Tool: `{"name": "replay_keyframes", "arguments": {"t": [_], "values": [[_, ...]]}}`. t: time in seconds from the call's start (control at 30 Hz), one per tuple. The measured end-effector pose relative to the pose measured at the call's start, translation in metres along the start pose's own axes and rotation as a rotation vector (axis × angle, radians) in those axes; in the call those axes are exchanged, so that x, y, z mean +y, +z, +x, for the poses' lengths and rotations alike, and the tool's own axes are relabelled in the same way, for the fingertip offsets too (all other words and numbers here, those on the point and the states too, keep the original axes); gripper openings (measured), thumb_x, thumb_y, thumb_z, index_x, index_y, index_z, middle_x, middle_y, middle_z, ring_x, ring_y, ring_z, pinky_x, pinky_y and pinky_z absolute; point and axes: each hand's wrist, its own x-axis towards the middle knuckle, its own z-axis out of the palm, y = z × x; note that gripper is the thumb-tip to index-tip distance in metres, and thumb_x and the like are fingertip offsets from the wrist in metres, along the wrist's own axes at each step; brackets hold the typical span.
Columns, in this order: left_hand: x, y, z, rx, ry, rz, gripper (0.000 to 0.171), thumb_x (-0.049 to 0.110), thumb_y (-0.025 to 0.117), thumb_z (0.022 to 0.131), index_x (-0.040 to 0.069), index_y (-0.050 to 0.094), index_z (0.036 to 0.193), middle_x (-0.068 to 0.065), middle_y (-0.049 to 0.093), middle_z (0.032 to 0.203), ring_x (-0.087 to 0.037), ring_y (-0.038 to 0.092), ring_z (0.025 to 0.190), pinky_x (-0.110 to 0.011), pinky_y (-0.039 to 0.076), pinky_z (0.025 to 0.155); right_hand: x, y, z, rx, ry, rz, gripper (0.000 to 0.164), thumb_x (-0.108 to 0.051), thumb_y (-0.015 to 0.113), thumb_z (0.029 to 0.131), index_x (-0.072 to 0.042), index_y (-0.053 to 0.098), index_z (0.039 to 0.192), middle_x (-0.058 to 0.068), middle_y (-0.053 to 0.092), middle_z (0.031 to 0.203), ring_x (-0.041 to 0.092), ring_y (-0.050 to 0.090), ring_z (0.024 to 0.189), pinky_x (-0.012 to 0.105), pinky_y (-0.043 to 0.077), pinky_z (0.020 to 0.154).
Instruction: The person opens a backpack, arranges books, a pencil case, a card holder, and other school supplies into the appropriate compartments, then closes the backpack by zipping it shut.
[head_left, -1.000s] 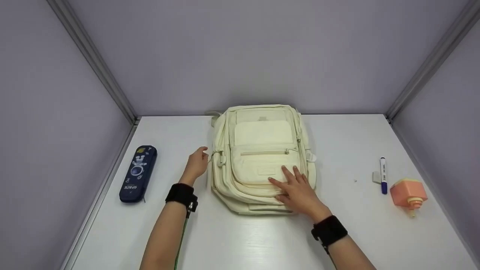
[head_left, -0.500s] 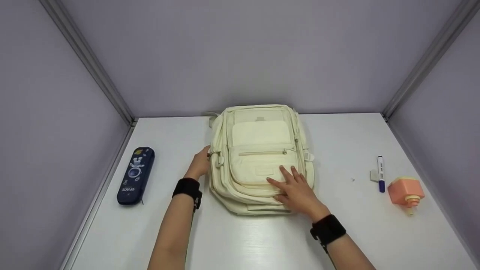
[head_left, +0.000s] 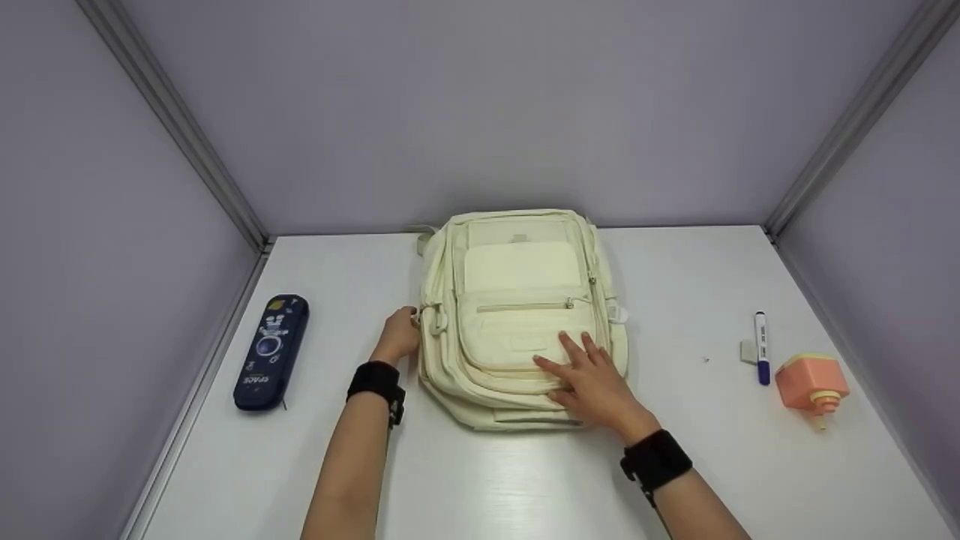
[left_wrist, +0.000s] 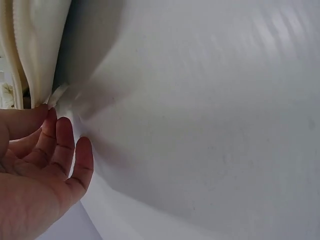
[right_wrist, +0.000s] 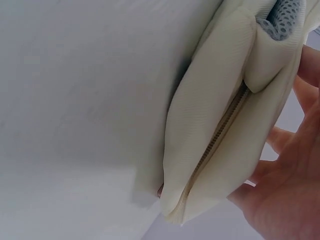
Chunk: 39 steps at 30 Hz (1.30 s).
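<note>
A cream backpack (head_left: 525,270) lies front side up on the white table, its bottom toward the person. At its left side the left hand (head_left: 396,336) pinches a small pale tab (left_wrist: 59,94) between thumb and fingertip, beside a zip edge; the other fingers are loosely bent. What kind of tab it is, I cannot tell. The right hand (head_left: 594,386) rests on the lower front pocket with its fingers spread. In the right wrist view, a zipper (right_wrist: 220,131) runs along the bag's edge beside that hand.
To the left lies a dark blue pencil case (head_left: 271,352) with an astronaut print. On the right are a white marker (head_left: 762,349) with a blue cap, a small greyish block (head_left: 748,351) and an orange, box-shaped bottle (head_left: 811,381). Grey walls enclose the table (head_left: 480,487).
The left hand has moved right to the backpack's side, reached partly behind its edge, then drawn back slightly toward the person, pinching the tab. The right hand stays on the front pocket.
</note>
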Motion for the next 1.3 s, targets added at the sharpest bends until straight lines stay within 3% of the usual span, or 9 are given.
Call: {"name": "replay_keyframes", "arguments": {"t": [0.1,0.17,0.23,0.3,0.43,0.63,0.83,1.3], "values": [[-0.002,0.000,0.001,0.031,0.007,0.000,0.028,0.003,0.044,0.096,-0.013,0.059,0.114,-0.022,0.060,0.099,-0.032,0.059,0.092,-0.040,0.048,0.083,-0.002,-0.002,0.001,-0.001,0.005,-0.005,0.055,-0.042,0.062,0.095,-0.031,0.047,0.147,0.018,0.019,0.160,0.048,0.008,0.144,0.064,0.012,0.111],[-0.003,0.000,0.000,0.063,0.006,-0.005,0.022,0.003,0.044,0.096,-0.011,0.061,0.097,-0.015,0.054,0.083,-0.026,0.053,0.074,-0.037,0.046,0.070,-0.003,-0.003,0.001,0.007,-0.001,-0.006,0.054,-0.041,0.064,0.095,-0.030,0.049,0.146,0.019,0.021,0.159,0.048,0.010,0.144,0.064,0.011,0.111],[-0.004,0.000,0.000,0.095,0.010,0.005,0.022,0.004,0.044,0.097,-0.007,0.061,0.091,-0.011,0.052,0.078,-0.022,0.049,0.068,-0.036,0.044,0.065,-0.004,-0.005,0.003,0.025,-0.026,-0.001,0.054,-0.039,0.067,0.093,-0.027,0.052,0.144,0.020,0.024,0.157,0.046,0.013,0.144,0.063,0.011,0.111],[-0.005,-0.001,-0.002,0.129,0.027,0.023,0.023,0.006,0.046,0.100,-0.007,0.065,0.096,-0.013,0.060,0.083,-0.022,0.056,0.071,-0.036,0.047,0.067,-0.005,-0.006,0.005,0.042,-0.068,0.006,0.053,-0.037,0.069,0.093,-0.024,0.054,0.142,0.020,0.027,0.156,0.043,0.016,0.144,0.061,0.012,0.112],[-0.006,-0.002,-0.005,0.179,0.084,0.056,0.027,0.009,0.051,0.102,-0.004,0.066,0.120,-0.018,0.069,0.106,-0.028,0.065,0.091,-0.041,0.051,0.080,-0.004,-0.006,0.010,0.062,-0.168,-0.013,0.054,-0.036,0.068,0.093,-0.021,0.053,0.143,0.019,0.030,0.155,0.040,0.018,0.145,0.058,0.015,0.113],[-0.005,0.000,-0.008,0.211,0.124,0.085,0.027,0.010,0.053,0.102,0.001,0.068,0.121,-0.016,0.069,0.113,-0.029,0.066,0.096,-0.042,0.051,0.082,-0.004,-0.003,0.019,0.029,-0.226,-0.070,0.055,-0.046,0.058,0.097,-0.032,0.046,0.148,0.012,0.026,0.159,0.044,0.012,0.145,0.061,0.012,0.112],[-0.004,0.004,-0.016,0.237,0.144,0.115,0.025,0.008,0.054,0.100,0.001,0.069,0.119,-0.017,0.069,0.113,-0.032,0.065,0.103,-0.045,0.050,0.088,-0.004,0.002,0.022,0.007,-0.219,-0.112,0.049,-0.049,0.047,0.101,-0.036,0.044,0.148,0.010,0.025,0.159,0.046,0.011,0.144,0.067,0.014,0.109],[-0.013,0.007,-0.048,0.170,0.177,0.166,0.032,0.007,0.053,0.100,0.000,0.062,0.130,-0.019,0.066,0.120,-0.032,0.063,0.108,-0.046,0.049,0.090,-0.007,0.001,0.024,-0.020,-0.146,-0.122,0.046,-0.049,0.040,0.103,-0.040,0.042,0.148,0.006,0.024,0.160,0.045,0.010,0.145,0.071,0.013,0.106]]}}
